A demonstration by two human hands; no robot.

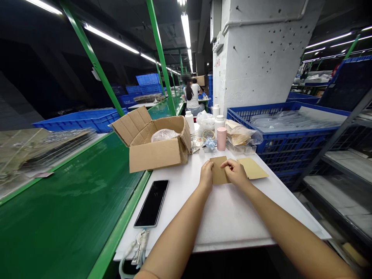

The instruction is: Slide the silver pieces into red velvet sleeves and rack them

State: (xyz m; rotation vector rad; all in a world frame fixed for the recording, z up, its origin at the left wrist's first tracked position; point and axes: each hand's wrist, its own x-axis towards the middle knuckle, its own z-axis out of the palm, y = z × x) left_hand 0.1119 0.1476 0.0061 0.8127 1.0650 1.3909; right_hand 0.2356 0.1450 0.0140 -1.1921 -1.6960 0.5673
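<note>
A flat brown cardboard piece is between my two hands above the white table. My left hand grips its left edge, with the fingers bent. On its right side, my right hand has curled fingers, the index fingertip and thumb touching the brown surface. Just right of that hand lies a yellowish-tan sheet or stack, partly covered by the hand. Beyond the hands stands a pink bottle with white bottles behind it.
An open cardboard box holding clear plastic sits at the left back. A phone with a cable lies at left, beside the green conveyor. Blue crates stand at right, shelves further right. A person sits in the distance.
</note>
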